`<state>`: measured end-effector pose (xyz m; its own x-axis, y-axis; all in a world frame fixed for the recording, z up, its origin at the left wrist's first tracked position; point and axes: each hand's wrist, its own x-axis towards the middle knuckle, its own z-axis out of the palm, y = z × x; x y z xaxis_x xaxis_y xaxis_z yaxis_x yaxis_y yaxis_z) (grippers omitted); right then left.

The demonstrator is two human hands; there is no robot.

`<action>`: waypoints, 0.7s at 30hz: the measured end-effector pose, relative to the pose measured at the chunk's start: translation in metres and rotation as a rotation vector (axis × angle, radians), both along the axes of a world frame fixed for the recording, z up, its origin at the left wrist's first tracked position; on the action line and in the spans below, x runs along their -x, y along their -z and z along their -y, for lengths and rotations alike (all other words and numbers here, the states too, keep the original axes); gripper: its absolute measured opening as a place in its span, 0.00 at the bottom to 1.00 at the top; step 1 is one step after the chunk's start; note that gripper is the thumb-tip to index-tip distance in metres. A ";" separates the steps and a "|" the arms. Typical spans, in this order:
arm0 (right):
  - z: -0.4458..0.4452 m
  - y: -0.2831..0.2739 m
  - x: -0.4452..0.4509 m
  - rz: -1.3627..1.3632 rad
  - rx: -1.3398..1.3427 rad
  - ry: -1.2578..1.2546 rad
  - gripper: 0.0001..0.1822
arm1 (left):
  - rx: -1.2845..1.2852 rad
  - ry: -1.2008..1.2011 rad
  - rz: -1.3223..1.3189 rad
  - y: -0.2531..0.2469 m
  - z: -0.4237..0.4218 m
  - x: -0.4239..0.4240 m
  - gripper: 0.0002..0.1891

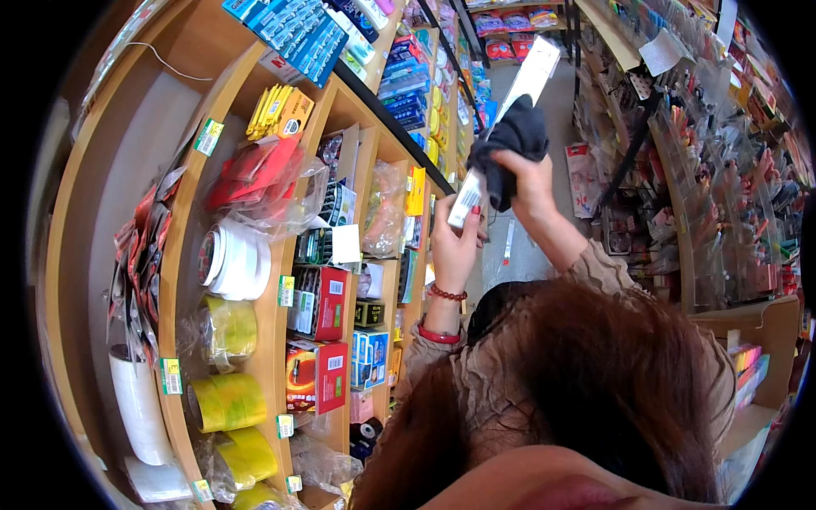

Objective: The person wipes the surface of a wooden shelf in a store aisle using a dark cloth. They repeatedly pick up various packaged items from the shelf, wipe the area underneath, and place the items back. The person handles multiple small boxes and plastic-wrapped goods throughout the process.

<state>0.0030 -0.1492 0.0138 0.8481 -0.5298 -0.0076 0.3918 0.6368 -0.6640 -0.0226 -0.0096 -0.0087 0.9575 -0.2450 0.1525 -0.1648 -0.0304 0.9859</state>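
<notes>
A long, narrow white box (pixel 534 71) slants up and to the right in front of me, above the aisle floor. Around its lower end, which bears a barcode, are the fingers of my left hand (pixel 456 245). My right hand (pixel 532 182) grips a bunched black cloth (pixel 519 143) that lies against the middle of the box and hides part of it. A beaded bracelet and a red band circle my left wrist.
Wooden shelves (pixel 274 268) on the left hold rolls of yellow tape (pixel 228 401), white rolls (pixel 239 258) and red boxes (pixel 331 303). Densely packed racks (pixel 720 191) line the right side. A flat packet (pixel 580 178) stands beside the aisle floor (pixel 519 255).
</notes>
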 end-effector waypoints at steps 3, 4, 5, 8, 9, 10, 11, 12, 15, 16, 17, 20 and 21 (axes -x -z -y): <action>-0.005 -0.002 0.002 -0.008 -0.016 -0.011 0.20 | -0.099 -0.055 0.047 0.001 0.000 -0.001 0.03; -0.005 -0.005 0.002 -0.031 -0.016 -0.019 0.20 | -0.169 -0.081 0.134 -0.001 -0.004 0.000 0.03; -0.005 -0.007 0.001 -0.053 -0.015 -0.026 0.21 | -0.239 -0.107 0.221 -0.003 -0.008 0.001 0.04; 0.014 -0.004 -0.012 -0.074 -0.030 0.067 0.17 | -0.294 -0.126 0.352 0.007 -0.030 0.008 0.03; 0.025 -0.001 -0.017 -0.062 -0.043 0.080 0.16 | -0.349 -0.117 0.407 0.008 -0.036 0.012 0.03; 0.036 0.003 -0.022 -0.049 -0.039 0.126 0.16 | -0.398 -0.101 0.459 0.008 -0.040 0.016 0.03; 0.045 0.008 -0.025 -0.076 -0.061 0.131 0.16 | -0.447 -0.086 0.510 0.008 -0.044 0.020 0.04; 0.053 0.013 -0.031 -0.087 -0.077 0.146 0.17 | -0.506 -0.091 0.551 0.009 -0.050 0.024 0.06; 0.077 0.033 -0.042 -0.127 -0.134 0.188 0.18 | -0.575 -0.052 0.519 0.007 -0.056 0.031 0.07; 0.085 0.037 -0.045 -0.116 -0.140 0.219 0.18 | -0.564 -0.054 0.562 0.008 -0.058 0.032 0.07; 0.093 0.042 -0.047 -0.106 -0.146 0.252 0.18 | -0.544 -0.047 0.517 0.009 -0.058 0.033 0.07; 0.101 0.046 -0.046 -0.192 -0.102 0.342 0.17 | -0.506 -0.023 0.446 0.015 -0.062 0.034 0.05; 0.098 0.045 -0.046 -0.179 -0.085 0.343 0.17 | -0.509 -0.043 0.403 0.018 -0.063 0.031 0.04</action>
<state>0.0488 -0.2468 -0.0314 0.6030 -0.7734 -0.1957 0.4743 0.5448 -0.6915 -0.0531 0.0536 -0.0268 0.8598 -0.3443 0.3771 -0.5073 -0.4921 0.7075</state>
